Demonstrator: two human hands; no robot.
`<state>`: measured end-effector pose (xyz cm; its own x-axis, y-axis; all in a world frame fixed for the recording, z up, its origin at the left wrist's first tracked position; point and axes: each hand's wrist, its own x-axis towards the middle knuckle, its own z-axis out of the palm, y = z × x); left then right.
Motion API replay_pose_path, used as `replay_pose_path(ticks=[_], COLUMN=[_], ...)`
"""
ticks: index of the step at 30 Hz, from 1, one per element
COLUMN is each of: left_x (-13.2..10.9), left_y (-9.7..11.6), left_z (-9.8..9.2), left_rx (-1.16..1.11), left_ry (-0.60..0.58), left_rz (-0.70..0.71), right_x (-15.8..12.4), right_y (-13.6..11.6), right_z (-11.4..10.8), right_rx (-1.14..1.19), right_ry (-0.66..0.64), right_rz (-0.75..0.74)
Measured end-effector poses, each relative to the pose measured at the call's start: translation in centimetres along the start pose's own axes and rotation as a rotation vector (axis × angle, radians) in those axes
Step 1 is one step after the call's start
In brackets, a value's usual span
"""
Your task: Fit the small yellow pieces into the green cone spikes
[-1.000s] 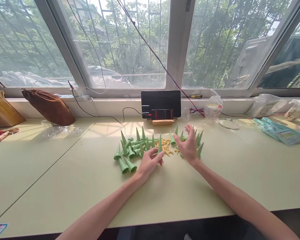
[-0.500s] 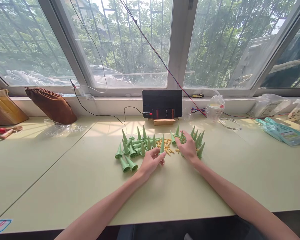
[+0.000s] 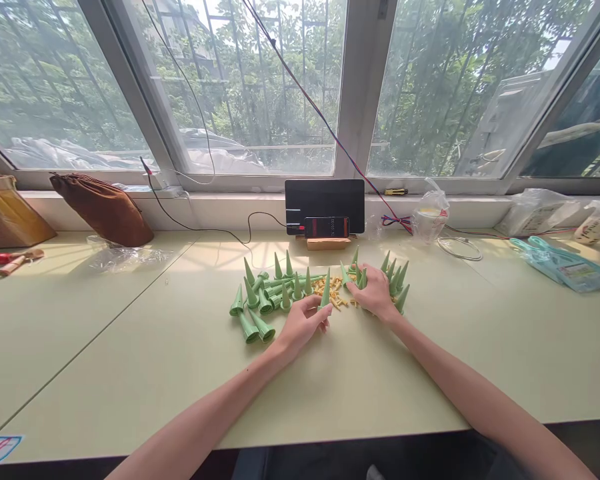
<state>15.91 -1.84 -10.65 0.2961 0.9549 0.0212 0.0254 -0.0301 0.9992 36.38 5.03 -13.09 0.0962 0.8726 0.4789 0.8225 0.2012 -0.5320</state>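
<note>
Between the thumb and fingers of my left hand (image 3: 303,325) an upright green cone (image 3: 326,291) is held. My right hand (image 3: 376,293) reaches into the right group of green cones, its fingers curled around a green cone (image 3: 363,279); the fingertips are partly hidden, and whether it grips that cone cannot be told. Several more cones (image 3: 394,280) stand just right of that hand. Small yellow pieces (image 3: 336,291) lie between my hands. To the left is a larger group of green cones (image 3: 251,297), some upright and some lying down.
A black tablet (image 3: 325,200) with a phone (image 3: 327,227) before it stands at the back on a small stand. A brown pouch (image 3: 105,210) and a clear wrapper (image 3: 130,259) are at the left. On the right are a bagged cup (image 3: 430,217), a white cable loop (image 3: 460,249) and a teal packet (image 3: 570,263).
My right hand has shifted slightly, its thumb moving left toward the leaning cone. My left hand stays in place with its cone.
</note>
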Motion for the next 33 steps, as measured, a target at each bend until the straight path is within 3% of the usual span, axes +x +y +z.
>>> replay_pose_path(ticks=[11,33], left_x=[0.1,0.1], left_y=[-0.2,0.0], left_z=[0.1,0.1], left_rx=[0.011,0.0], left_ry=[-0.005,-0.011], left_rz=[0.007,0.029], right_x=[0.6,-0.6], right_y=[0.2,-2.1], right_z=[0.2,1.5], right_rx=[-0.094,0.01], right_ry=[-0.156,-0.16], right_rz=[0.006,-0.024])
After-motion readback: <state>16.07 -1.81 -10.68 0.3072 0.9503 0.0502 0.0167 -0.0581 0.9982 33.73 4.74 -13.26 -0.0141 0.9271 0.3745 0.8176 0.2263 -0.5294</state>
